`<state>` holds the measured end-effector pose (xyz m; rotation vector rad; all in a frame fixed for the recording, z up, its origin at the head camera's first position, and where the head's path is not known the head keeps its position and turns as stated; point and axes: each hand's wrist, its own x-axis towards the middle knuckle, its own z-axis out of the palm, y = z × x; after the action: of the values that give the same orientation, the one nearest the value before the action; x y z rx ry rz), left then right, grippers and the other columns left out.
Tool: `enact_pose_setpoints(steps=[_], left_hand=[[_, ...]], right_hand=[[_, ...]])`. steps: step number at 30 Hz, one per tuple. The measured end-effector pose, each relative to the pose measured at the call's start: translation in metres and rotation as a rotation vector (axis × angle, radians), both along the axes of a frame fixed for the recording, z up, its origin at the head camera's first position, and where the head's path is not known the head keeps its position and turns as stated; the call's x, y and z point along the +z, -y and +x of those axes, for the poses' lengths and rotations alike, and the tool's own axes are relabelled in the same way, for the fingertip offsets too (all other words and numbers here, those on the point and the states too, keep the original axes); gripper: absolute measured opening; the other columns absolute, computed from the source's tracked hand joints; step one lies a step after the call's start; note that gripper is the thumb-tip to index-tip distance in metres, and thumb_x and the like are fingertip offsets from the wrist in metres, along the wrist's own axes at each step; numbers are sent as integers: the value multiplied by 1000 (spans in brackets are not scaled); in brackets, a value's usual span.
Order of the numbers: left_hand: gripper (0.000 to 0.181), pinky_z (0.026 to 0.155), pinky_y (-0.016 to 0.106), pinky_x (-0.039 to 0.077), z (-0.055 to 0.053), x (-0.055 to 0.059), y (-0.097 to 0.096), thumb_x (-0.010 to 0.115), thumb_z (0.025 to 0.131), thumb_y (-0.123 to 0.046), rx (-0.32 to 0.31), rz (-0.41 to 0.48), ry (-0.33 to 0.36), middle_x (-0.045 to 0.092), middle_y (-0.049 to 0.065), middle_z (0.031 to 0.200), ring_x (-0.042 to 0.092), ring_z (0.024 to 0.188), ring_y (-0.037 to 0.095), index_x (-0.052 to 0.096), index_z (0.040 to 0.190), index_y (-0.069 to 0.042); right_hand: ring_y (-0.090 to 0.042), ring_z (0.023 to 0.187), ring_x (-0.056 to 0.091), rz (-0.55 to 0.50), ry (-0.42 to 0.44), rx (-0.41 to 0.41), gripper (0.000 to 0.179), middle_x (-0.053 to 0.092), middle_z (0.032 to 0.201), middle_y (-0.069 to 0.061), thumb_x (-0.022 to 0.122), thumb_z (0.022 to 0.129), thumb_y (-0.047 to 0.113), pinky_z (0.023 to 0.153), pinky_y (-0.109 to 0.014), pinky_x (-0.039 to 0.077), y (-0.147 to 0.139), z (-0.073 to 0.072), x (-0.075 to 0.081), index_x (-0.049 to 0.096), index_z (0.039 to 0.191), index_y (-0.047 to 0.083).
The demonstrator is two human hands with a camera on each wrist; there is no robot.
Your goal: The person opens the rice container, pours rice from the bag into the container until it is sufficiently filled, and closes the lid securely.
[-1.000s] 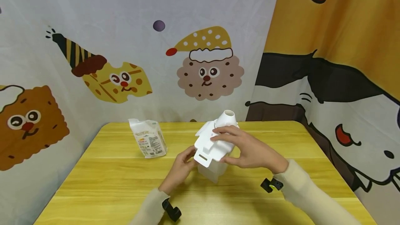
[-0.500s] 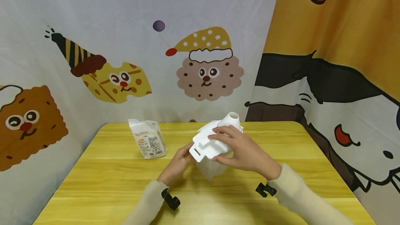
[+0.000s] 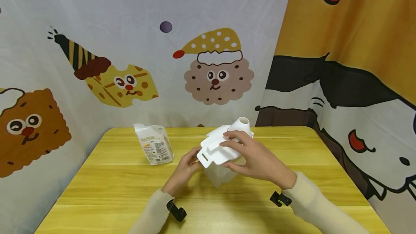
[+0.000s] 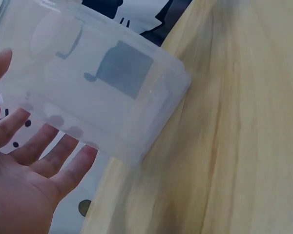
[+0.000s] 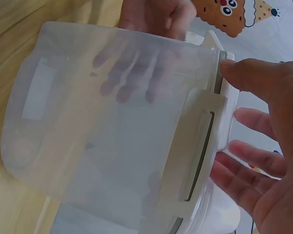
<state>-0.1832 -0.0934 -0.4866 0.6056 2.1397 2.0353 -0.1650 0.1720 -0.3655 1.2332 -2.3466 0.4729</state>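
A translucent plastic storage container (image 3: 218, 176) with a white lid (image 3: 216, 149) stands tilted in the middle of the table. From the lid's far right side rises a white hollow cone (image 3: 241, 125); a slotted tab points toward the near left. My left hand (image 3: 182, 172) holds the container's left side, its fingers showing through the clear wall in the right wrist view. Over the lid lies my right hand (image 3: 261, 160), thumb at the near edge and fingers across the top. In the right wrist view, that thumb presses the lid's rim (image 5: 222, 92).
A white printed packet (image 3: 155, 145) stands on the wooden table (image 3: 107, 190) to the left of the container. Behind the table hangs a cartoon-printed curtain (image 3: 130, 21). A black wrist mount (image 3: 177, 211) is worn on each forearm.
Both hands have turned the container slightly: the tab has shifted up and left, the cone a little to the right. Over the last half second hardly anything has moved.
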Motion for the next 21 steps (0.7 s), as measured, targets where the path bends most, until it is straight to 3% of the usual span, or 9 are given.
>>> enact_pose_setpoints(steps=[4,10,16,21], left_hand=[[58,105,31,54,8,2,-3,66,95,0,10,-9,-32,51,16,151,54,135,24,47,149,-8],[78,109,38,52,23,4,-16,86,84,-15,115,-67,-60,56,2,146,58,130,20,46,151,-23],[86,110,47,49,30,3,-28,91,79,-25,179,-96,-99,55,-6,146,56,131,20,44,151,-29],[85,108,45,51,27,3,-28,92,77,-27,190,-112,-114,58,-9,141,57,127,14,46,148,-30]], right_hand=[[-18,109,61,-20,-23,25,46,60,129,-7,90,79,29,79,-30,60,-2,0,0,69,118,15],[-8,93,59,-12,-54,43,35,62,117,0,90,80,25,73,-21,57,-4,0,-1,73,108,16],[-8,96,58,2,-86,71,29,66,110,7,91,79,23,77,-23,58,-3,-1,-5,76,104,18],[-9,97,58,-6,-88,68,28,68,107,8,91,78,23,78,-26,59,-1,-2,-6,77,101,18]])
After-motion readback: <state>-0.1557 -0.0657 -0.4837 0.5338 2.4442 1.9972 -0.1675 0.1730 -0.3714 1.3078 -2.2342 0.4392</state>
